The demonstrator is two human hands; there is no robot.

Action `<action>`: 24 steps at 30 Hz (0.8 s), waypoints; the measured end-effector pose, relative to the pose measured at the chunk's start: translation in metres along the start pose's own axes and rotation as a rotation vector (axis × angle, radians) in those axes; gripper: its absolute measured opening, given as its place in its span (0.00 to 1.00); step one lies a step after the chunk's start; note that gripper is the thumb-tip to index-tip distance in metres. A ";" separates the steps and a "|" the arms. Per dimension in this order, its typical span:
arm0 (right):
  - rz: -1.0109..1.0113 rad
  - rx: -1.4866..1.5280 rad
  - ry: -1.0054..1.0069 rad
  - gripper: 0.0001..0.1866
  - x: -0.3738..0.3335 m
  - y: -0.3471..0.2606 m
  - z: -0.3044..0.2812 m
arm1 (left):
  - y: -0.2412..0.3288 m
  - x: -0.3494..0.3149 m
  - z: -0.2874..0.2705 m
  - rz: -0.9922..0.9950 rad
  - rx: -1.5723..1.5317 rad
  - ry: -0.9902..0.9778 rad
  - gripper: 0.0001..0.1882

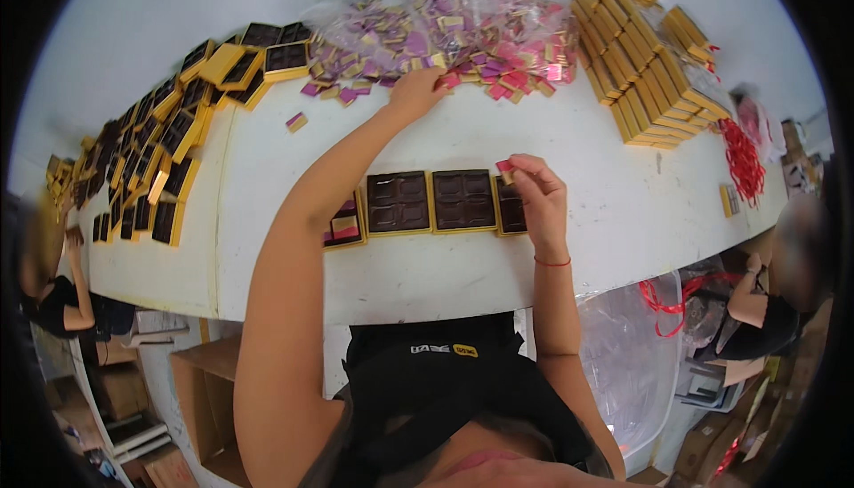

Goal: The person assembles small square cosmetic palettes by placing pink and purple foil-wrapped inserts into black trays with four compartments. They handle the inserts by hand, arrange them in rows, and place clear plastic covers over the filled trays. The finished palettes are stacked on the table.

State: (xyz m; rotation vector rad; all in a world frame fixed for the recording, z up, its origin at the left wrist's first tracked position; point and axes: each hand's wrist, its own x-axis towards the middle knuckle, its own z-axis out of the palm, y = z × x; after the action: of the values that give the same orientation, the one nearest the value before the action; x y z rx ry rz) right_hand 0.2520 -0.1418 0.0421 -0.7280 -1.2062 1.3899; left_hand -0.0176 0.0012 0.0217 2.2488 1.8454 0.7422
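Note:
My right hand (543, 194) pinches a small pink-and-gold wrapped piece (505, 170) over the rightmost box (511, 212) of a row. Two dark trays in gold boxes, a middle-left one (397, 201) and a middle-right one (463, 201), show four bare compartments each. The leftmost box (343, 225) holds pink, gold and purple pieces and is partly hidden by my left arm. At the front of a heap of small wrapped pieces (391, 34), my left hand (418, 94) has its fingers curled against some pink ones. What it grips there is hidden.
Gold boxes with dark trays (178, 123) lie piled at the left. Closed gold boxes (636, 65) stand stacked at the back right, beside red ribbons (743, 159). One loose piece (296, 121) lies apart. Other people sit at both ends of the white table (427, 279).

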 end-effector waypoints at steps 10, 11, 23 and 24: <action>0.162 -0.073 -0.092 0.22 -0.006 0.002 0.014 | 0.041 -0.135 -0.105 -0.397 -1.228 -0.274 0.15; 0.165 -0.077 -0.125 0.21 -0.007 0.002 0.016 | 0.041 -0.147 -0.110 -0.408 -1.191 -0.279 0.14; 0.283 0.041 -0.101 0.17 -0.021 -0.002 0.070 | 0.021 -0.199 -0.110 -0.396 -1.103 -0.182 0.09; 0.273 -0.004 -0.128 0.18 -0.022 0.000 0.071 | 0.020 -0.197 -0.109 -0.401 -1.080 -0.174 0.08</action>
State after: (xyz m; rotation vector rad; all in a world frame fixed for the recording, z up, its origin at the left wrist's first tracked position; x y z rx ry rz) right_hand 0.1916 -0.1814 0.0581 -0.8407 -1.2422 1.6804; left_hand -0.0746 -0.2129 0.0689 1.1731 1.2423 1.0573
